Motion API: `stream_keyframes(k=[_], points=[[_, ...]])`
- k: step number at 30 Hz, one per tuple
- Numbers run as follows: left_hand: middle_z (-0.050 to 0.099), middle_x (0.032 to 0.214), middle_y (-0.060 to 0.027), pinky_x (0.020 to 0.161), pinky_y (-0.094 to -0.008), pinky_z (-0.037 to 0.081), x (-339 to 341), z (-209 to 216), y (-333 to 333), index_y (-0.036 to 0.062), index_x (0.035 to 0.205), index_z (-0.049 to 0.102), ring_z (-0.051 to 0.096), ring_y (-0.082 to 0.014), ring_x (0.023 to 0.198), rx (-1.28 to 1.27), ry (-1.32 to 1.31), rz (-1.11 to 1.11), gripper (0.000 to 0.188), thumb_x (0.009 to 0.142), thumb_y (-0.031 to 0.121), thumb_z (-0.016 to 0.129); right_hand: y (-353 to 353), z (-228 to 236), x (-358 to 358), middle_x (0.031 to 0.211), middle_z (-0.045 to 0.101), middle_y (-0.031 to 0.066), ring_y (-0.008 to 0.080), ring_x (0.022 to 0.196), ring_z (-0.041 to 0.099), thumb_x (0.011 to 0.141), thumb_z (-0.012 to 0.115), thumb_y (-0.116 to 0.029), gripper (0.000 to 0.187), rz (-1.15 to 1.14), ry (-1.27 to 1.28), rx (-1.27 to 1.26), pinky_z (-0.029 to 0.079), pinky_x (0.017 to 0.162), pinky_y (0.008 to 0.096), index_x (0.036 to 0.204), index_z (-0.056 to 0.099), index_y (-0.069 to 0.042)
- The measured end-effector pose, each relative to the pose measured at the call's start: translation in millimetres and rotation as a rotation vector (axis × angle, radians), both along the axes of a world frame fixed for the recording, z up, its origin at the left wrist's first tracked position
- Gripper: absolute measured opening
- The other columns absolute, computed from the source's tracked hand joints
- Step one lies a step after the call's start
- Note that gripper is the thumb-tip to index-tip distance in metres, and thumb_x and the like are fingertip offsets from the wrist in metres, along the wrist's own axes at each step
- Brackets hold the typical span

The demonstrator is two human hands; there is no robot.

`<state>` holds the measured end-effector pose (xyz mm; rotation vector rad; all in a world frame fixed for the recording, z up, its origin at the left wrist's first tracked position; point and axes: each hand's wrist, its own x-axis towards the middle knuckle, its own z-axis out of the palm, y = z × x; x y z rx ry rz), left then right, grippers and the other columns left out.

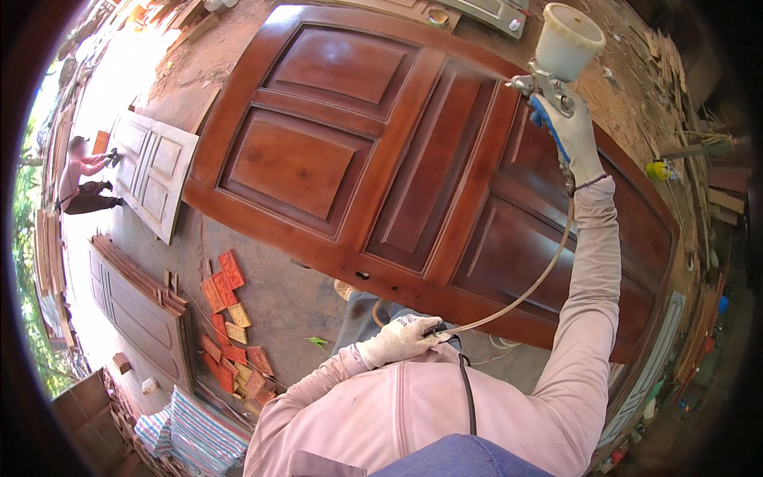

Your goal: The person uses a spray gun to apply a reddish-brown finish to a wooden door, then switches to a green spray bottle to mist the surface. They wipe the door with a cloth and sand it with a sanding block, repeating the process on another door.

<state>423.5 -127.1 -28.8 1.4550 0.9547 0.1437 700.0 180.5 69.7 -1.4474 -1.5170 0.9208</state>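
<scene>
While the gloved right hand (574, 131) grips a spray gun (548, 83) at the end of an outstretched arm, the gloved left hand (404, 338) is well apart from it, before the person's torso, apparently closed around the pale hose (520, 299) that runs up to the gun. A white cup (570, 41) tops the gun, and faint mist leaves the nozzle leftward, over the far side of the panelled wooden door (290, 167). That door lies face up in front of the person; what bears it is mostly hidden. Reddish-brown finish covers all its visible panels and rails, so the colouring looks well advanced; a coat seems in progress, though I cannot tell which parts have received it, and the right arm hides some panelling. Farther left, orange and yellow wood blocks (230, 350) litter the floor, and a co-worker (83, 175) attends to a pale panelled door (163, 163), seemingly unfinished.
</scene>
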Motion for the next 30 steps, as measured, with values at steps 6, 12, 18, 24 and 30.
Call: stream_keyframes(k=[6,12,18,24,30], points=[[0.067,0.101,-0.0191,0.081,-0.0398,0.05,24.4,15.5,22.1,0.0022,0.117,0.06,0.065,-0.0336,0.096,-0.117,-0.002,0.014,0.044,0.094,0.04,0.055,25.1,-9.3,16.6,0.095,0.07,-0.0017,0.0036,0.078,0.058,0.092,0.059,-0.007,0.035,-0.008,-0.203,-0.045,0.05,0.066,0.0216,0.128,0.06,-0.006],[0.067,0.091,-0.0186,0.075,-0.0407,0.049,25.3,14.5,24.6,0.0027,0.108,0.063,0.066,-0.0326,0.085,-0.126,-0.043,-0.008,0.037,0.094,0.036,0.056,-31.4,15.6,8.3,0.115,0.067,0.0026,0.0038,0.093,0.06,0.091,0.056,0.0,0.042,0.348,-0.004,-0.174,0.05,0.07,0.0205,0.132,0.055,-0.004],[0.067,0.095,-0.0185,0.077,-0.0389,0.05,36.2,27.8,33.2,0.0044,0.108,0.063,0.065,-0.0327,0.089,-0.169,-0.041,-0.013,0.04,0.094,0.042,0.056,-2.3,8.2,6.1,0.104,0.069,0.0029,0.0052,0.084,0.062,0.089,0.061,-0.004,0.04,0.343,-0.11,-0.236,0.051,0.067,0.0222,0.129,0.059,-0.005],[0.065,0.109,-0.0213,0.085,-0.039,0.05,44.0,27.5,38.5,0.0007,0.119,0.059,0.064,-0.0342,0.1,-0.196,0.029,-0.028,0.05,0.093,0.044,0.056,58.1,-19.5,9.4,0.087,0.066,-0.0007,0.0052,0.072,0.059,0.092,0.061,-0.009,0.027,0.025,-0.079,-0.026,0.05,0.062,0.0221,0.119,0.064,-0.004],[0.066,0.104,-0.0215,0.084,-0.039,0.05,40.3,3.9,24.0,-0.0011,0.117,0.059,0.064,-0.0339,0.099,-0.108,0.017,0.082,0.047,0.095,0.041,0.056,67.2,-28.0,7.4,0.092,0.069,0.004,0.0094,0.071,0.065,0.091,0.065,-0.011,0.024,-0.072,0.101,-0.017,0.054,0.062,0.0247,0.114,0.063,-0.003]])
